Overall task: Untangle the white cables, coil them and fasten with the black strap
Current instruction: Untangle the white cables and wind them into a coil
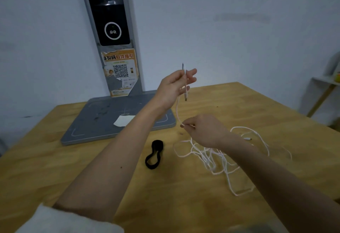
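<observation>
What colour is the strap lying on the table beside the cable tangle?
Black. The strap shows clearly in the head view, lying untouched on the wooden table.

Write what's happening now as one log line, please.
left hand: holds cable ends up | right hand: pinches cable | strap: on table, untouched

Single head-worn wide-angle view, forward and down, close over a wooden table [92, 168] against a wall [220, 30].
</observation>
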